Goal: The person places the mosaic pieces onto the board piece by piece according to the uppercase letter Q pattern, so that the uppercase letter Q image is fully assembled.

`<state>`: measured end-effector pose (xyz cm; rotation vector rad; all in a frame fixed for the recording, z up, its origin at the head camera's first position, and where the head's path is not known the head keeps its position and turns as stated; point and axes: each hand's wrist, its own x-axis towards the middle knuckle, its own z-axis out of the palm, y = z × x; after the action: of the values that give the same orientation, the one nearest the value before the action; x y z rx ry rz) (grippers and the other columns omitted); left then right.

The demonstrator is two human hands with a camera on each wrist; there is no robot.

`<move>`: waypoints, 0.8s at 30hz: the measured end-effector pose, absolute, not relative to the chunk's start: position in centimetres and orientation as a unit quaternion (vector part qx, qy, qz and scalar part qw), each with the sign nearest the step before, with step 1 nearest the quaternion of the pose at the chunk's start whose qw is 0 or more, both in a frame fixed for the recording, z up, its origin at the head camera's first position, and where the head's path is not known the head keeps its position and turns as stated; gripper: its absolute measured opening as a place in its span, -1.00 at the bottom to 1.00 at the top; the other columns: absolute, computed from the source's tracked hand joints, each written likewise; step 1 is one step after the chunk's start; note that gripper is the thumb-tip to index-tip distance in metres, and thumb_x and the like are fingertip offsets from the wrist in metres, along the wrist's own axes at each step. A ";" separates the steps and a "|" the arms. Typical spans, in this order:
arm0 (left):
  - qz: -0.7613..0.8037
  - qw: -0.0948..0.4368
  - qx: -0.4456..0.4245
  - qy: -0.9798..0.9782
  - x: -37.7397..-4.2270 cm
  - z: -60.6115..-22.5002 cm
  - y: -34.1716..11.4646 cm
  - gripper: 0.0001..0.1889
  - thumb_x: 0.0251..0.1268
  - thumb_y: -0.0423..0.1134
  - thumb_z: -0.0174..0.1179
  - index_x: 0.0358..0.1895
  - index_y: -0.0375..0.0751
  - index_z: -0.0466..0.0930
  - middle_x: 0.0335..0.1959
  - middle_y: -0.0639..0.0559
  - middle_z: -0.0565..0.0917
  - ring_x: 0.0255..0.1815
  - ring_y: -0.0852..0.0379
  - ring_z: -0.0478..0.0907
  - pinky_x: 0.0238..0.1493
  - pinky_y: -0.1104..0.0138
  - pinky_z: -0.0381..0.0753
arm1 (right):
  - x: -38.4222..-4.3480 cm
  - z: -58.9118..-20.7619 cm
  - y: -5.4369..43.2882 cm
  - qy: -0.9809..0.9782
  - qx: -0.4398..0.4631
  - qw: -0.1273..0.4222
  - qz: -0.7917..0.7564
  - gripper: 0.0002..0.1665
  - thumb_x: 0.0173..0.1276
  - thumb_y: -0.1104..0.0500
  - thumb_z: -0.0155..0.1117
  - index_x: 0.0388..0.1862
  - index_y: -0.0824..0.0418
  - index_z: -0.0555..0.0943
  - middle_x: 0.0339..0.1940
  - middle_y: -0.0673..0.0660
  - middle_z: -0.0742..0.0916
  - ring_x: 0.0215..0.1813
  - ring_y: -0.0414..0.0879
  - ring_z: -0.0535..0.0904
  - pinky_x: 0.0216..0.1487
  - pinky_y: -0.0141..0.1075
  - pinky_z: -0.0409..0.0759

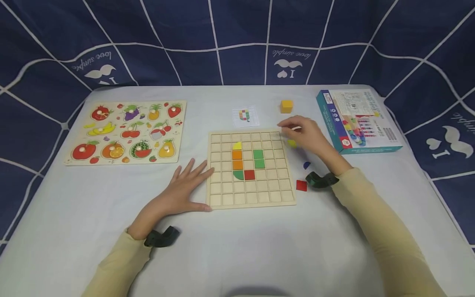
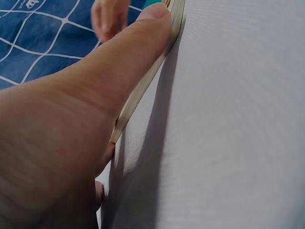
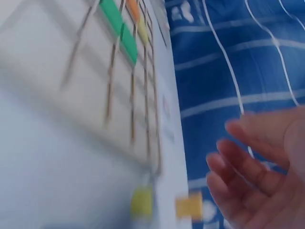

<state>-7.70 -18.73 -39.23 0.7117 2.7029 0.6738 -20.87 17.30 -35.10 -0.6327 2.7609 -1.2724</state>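
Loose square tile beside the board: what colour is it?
The loose square tile is red; it shows best in the head view.

Flat on the desk (image 1: 237, 247) we see a pale wooden grid board (image 1: 228, 200), its left edge under the spread fingers of our left hand (image 1: 182, 192). To that hand's right, a yellow rounded tile (image 1: 237, 146), two orange squares (image 1: 237, 155) and a green rounded tile (image 1: 238, 175) form a column, with a red square (image 1: 250, 175) adjoining and two green squares (image 1: 258, 154) farther right. Partly behind our right hand (image 1: 306, 132) lies a loose yellow piece (image 1: 292, 143); nearer us than that hand are a blue piece (image 1: 306, 165) and a loose red tile (image 1: 301, 185).
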 end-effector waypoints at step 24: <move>0.234 0.132 0.243 0.932 -7.7 -39.3 -18.8 0.12 -0.23 0.36 0.34 0.47 -0.01 0.07 0.49 -0.06 -0.08 0.45 -0.11 -0.45 0.28 -0.14 -0.43 | -19.8 -39.4 20.4 0.932 -0.090 -0.001 -0.352 -0.73 0.20 0.30 0.35 -0.11 0.36 0.66 -0.31 0.21 0.57 -0.33 0.03 0.38 -0.34 -0.20 0.30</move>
<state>-7.74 -18.84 -39.33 0.7062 2.7044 0.6783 -19.78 20.42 -39.40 -0.2819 2.9289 -1.1079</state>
